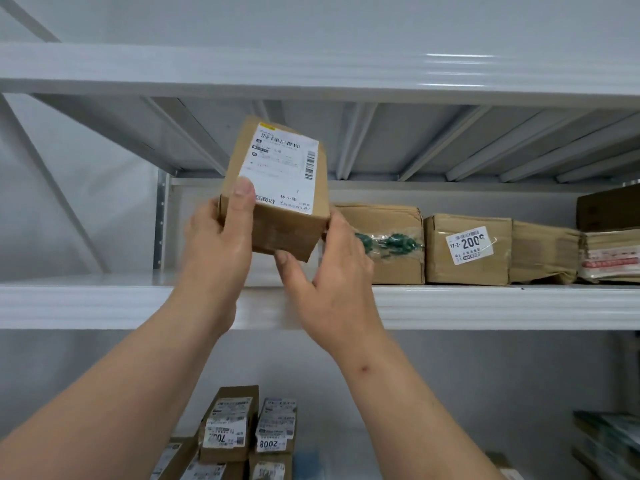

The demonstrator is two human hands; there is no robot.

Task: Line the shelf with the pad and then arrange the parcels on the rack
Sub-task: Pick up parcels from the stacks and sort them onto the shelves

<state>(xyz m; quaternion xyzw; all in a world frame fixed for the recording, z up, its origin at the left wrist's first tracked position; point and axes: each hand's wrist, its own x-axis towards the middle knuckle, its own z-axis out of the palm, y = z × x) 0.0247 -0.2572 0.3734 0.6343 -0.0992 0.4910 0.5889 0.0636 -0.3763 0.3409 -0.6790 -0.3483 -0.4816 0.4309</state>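
Both forearms reach up from the bottom edge toward the middle shelf (485,306) of a white metal rack. Left hand (216,237) holds a brown cardboard parcel (277,188) from its left side, thumb laid up the labelled face, other fingers wrapped behind and hidden. Right hand (332,271) cups the parcel's lower right corner, thumb under the bottom edge, fingers on the far side not visible. So both grips are closed on the same box, left one carrying most of it, by my read. Parcel is in the air, tilted, long axis running up and away from the hands, white shipping label (282,168) facing the camera. It hangs above the shelf's front lip, at the left end of a row of parcels already standing there: one with green tape (388,244), then one with a numbered sticker (467,251), more to the right. Open shelf space lies to the left of that row, directly behind and below the held box. Whether a pad lines the shelf I cannot tell. Likely next: lower it and push back, beside the green-taped one. More labelled boxes (242,431) sit on a lower level.
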